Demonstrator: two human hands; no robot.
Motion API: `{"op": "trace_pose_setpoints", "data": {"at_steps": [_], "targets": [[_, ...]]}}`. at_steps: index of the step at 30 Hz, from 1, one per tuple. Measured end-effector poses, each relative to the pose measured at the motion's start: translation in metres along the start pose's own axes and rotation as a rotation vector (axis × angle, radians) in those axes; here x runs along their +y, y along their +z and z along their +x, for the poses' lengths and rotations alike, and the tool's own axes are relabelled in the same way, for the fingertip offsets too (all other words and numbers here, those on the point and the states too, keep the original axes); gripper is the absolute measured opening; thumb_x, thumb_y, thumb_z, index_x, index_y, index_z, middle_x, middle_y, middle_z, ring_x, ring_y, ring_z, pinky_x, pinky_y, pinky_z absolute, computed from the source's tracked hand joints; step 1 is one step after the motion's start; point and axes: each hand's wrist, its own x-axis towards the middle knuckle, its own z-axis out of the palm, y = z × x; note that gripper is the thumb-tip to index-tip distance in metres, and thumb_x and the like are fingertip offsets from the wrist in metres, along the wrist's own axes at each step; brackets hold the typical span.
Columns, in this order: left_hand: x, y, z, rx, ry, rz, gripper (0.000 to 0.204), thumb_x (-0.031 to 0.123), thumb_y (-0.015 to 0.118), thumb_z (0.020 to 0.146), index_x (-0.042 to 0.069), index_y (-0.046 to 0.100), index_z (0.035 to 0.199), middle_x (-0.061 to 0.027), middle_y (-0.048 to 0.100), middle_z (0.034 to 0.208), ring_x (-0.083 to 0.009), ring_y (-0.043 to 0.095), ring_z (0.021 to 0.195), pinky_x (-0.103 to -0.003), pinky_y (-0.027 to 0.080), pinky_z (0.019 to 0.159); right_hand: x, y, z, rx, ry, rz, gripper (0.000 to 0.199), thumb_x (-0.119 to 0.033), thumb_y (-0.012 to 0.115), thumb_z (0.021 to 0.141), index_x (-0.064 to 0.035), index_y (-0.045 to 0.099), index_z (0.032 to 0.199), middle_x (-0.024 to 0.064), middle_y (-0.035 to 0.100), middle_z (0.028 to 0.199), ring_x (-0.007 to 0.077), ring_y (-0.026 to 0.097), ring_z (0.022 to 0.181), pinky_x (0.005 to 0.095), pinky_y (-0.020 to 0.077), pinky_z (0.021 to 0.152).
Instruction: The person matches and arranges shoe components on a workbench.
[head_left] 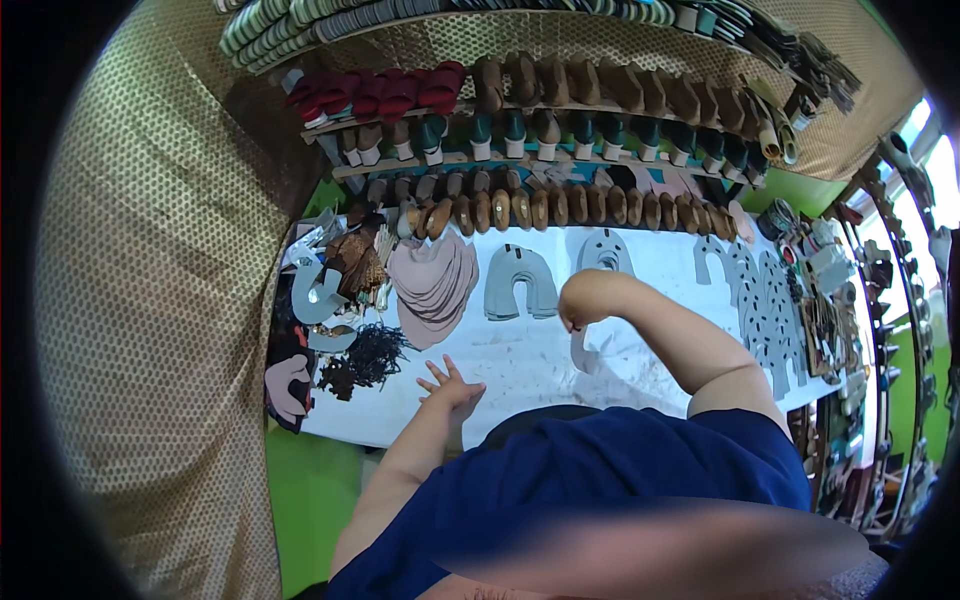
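Note:
Over the white tabletop, my left hand has its fingers spread, with nothing in it. My right hand is bent down at the wrist, its fingers pinched together and partly hidden. A pale grey shoe-upper piece hangs from these fingers; its full shape does not show. Two stacks of grey U-shaped upper pieces, the left stack and the right stack, lie just beyond my right hand. To the left is a fanned pile of pinkish upper pieces.
A tangle of black strips and a brown bundle lie at the table's left. Grey pieces with dark spots spread along the right, beside tins and tools. Across the back stand brown shoe lasts, under shelves of green-and-white heeled shoes.

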Motion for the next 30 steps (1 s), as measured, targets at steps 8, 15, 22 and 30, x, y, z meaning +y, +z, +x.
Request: {"op": "trace_pose_setpoints", "data": {"at_steps": [8,15,22,30], "targets": [[0.000,0.001,-0.002,0.015,0.034,-0.012,0.128,0.064,0.072,0.074,0.023,-0.018,0.155,-0.0218,-0.034,0.155,-0.0581,-0.025,0.138,-0.078,0.006,0.105,-0.077,0.101,0.142,0.127,-0.080,-0.136,0.035,-0.019,0.065,0.080,-0.0163,0.070,0.115,0.0087,0.066,0.120,0.0288,0.058,0.118,0.0610,0.0367,0.101],[-0.021,-0.005,-0.014,0.039,0.215,-0.015,0.126,0.062,0.075,0.071,0.023,-0.008,0.158,-0.0215,-0.025,0.159,-0.0554,-0.024,0.141,-0.073,-0.002,0.108,-0.093,0.205,0.141,0.843,0.135,0.020,0.059,-0.028,0.060,0.090,-0.0166,0.044,0.145,0.0094,0.034,0.156,0.0309,0.026,0.147,0.0691,0.0176,0.112],[-0.114,-0.005,-0.015,0.218,0.722,0.412,0.096,0.053,0.066,0.082,0.023,0.016,0.158,-0.0103,0.003,0.165,-0.0383,-0.002,0.151,-0.061,0.003,0.116,-0.098,0.248,0.105,0.462,0.283,-0.045,0.063,-0.044,0.047,0.096,-0.0220,0.031,0.153,0.0079,0.021,0.162,0.0300,0.014,0.151,0.0612,0.0095,0.118],[-0.206,-0.028,-0.027,0.584,0.621,0.330,0.057,0.044,0.062,0.088,0.031,0.050,0.142,-0.0100,0.018,0.163,-0.0390,0.014,0.149,-0.061,0.007,0.117,-0.099,0.247,0.108,0.478,0.313,-0.104,0.062,-0.043,0.048,0.096,-0.0253,0.031,0.153,0.0050,0.021,0.162,0.0282,0.014,0.151,0.0565,0.0087,0.120]]}}
